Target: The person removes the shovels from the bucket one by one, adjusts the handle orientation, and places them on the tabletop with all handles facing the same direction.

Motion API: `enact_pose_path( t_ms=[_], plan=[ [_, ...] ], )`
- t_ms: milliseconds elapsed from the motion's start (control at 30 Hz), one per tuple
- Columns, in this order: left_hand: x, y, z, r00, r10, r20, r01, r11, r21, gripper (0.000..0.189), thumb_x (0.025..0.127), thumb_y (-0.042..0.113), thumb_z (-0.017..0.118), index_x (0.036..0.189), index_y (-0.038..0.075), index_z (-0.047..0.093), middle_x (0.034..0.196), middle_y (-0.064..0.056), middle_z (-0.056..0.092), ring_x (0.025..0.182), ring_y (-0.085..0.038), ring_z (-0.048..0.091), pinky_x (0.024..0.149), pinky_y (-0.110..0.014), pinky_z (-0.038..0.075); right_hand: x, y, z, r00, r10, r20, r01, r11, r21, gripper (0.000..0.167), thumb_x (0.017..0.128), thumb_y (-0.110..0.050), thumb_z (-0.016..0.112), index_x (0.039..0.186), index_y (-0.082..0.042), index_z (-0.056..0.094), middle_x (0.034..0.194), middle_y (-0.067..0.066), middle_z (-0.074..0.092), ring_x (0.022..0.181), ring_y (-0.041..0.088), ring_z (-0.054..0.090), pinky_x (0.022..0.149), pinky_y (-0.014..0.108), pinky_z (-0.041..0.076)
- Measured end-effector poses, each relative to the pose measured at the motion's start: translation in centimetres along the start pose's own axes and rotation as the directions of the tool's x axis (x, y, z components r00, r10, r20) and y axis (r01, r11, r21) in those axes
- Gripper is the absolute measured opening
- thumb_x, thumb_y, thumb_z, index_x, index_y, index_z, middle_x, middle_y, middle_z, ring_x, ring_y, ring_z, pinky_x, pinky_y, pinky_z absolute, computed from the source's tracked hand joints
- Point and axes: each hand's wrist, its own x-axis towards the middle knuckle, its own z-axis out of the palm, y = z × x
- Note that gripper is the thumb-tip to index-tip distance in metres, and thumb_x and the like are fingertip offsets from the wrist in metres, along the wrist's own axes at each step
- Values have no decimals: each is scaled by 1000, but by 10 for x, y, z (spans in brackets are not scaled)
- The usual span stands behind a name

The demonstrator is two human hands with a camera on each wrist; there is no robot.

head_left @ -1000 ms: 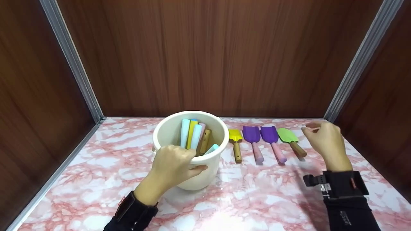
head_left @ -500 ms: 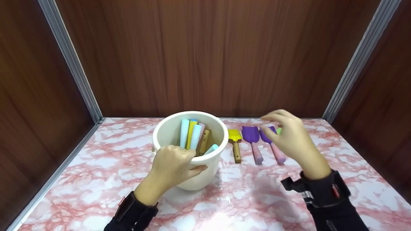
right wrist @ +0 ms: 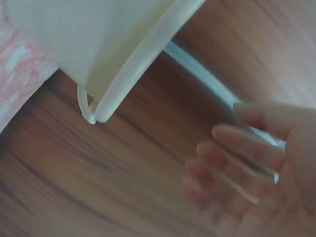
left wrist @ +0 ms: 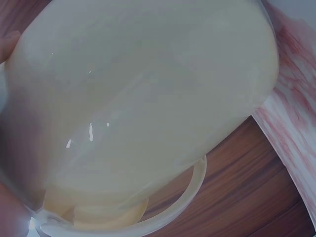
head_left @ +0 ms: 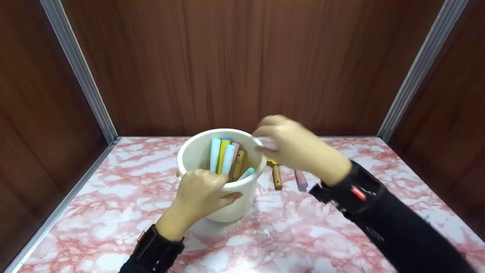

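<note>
In the head view, my left hand grips the near left rim of a cream bucket, thumb along its outer side. Several tool handles stand inside, among them light blue handles, a yellow one and a wooden one. Over the bucket's right rim hovers my right hand. The right wrist view shows its fingers spread and loosely bent, holding nothing. On the table just right of the bucket lie a yellow toy shovel and a pink handle; my right hand and forearm cover the rest there.
The pink and white marbled table runs back to a brown wood-grain wall. Brown panels with metal corner strips close off both sides. A bail handle hangs on the bucket.
My right hand has swept left from beside the green trowel to the bucket's right rim, covering the purple shovels and the trowel. My left hand keeps its hold on the rim.
</note>
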Motion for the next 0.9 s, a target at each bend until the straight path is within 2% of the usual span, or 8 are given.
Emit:
enact_pose_path(
  t_ms=[100, 200, 333, 433, 500, 700, 767, 900],
  plan=[
    [-2, -1, -1, 1000, -2, -3, 2, 1000, 3, 56, 71, 57, 94, 65, 16, 55, 53, 5, 51, 42, -20, 50, 41, -35, 40, 21, -9, 12, 973, -127, 192, 130, 992, -2, 12, 95, -8, 76, 106, -7, 80, 101, 8, 73, 95, 25, 67, 86, 39, 59],
    [-4, -3, -2, 1000, -3, -1, 3, 1000, -11, 57, 72, 56, 94, 64, 16, 54, 52, 6, 49, 42, -17, 47, 41, -33, 38, 39, -16, 27, 905, -99, 413, 122, 992, -29, 15, 98, -11, 71, 107, -13, 83, 98, 1, 75, 87, 15, 65, 80, 32, 57],
    [-4, -5, -2, 1000, -6, -2, 6, 1000, -18, 58, 71, 55, 95, 63, 17, 52, 52, 7, 46, 42, -16, 45, 40, -33, 37, 62, -20, 46, 758, 114, 642, -44, 991, -125, 16, 101, -21, 66, 95, -15, 80, 77, -7, 62, 71, 10, 52, 66, 27, 46],
    [-3, -4, -1, 1000, -4, -2, 4, 1000, -12, 57, 71, 55, 94, 64, 17, 52, 52, 6, 47, 41, -16, 46, 40, -34, 38, 74, -17, 59, 637, 241, 732, -148, 970, -191, 20, 98, -28, 67, 84, -15, 74, 69, -6, 51, 67, 12, 46, 62, 30, 41],
    [-2, -2, 0, 1000, -2, -3, 2, 1000, -9, 57, 71, 56, 94, 64, 17, 53, 52, 6, 49, 42, -17, 47, 40, -35, 38, 78, -9, 73, 590, 269, 761, -171, 963, -209, 19, 94, -27, 68, 78, -17, 72, 67, -6, 50, 65, 12, 46, 60, 31, 40],
    [2, 3, 4, 1000, 3, -14, -3, 1000, -15, 56, 72, 56, 93, 65, 17, 53, 52, 6, 50, 42, -18, 49, 40, -35, 37, 75, 7, 105, 534, 247, 809, -158, 969, -192, 30, 90, -18, 65, 62, -18, 56, 60, -6, 45, 54, 11, 41, 49, 30, 33],
    [3, 3, 3, 1000, 2, -19, -2, 1000, -13, 57, 71, 56, 93, 64, 17, 52, 52, 6, 50, 41, -18, 49, 40, -35, 37, 73, 6, 109, 555, 264, 788, -176, 964, -199, 30, 88, -16, 62, 60, -17, 51, 60, -5, 44, 54, 12, 41, 48, 30, 32],
    [2, 1, 1, 1000, -4, -31, 3, 1000, -10, 58, 69, 55, 94, 64, 17, 51, 51, 5, 48, 41, -19, 48, 40, -36, 37, 65, -17, 99, 602, 449, 661, -482, 864, -148, 24, 89, -27, 67, 69, -16, 61, 71, -2, 53, 69, 14, 51, 61, 30, 43]
  ],
)
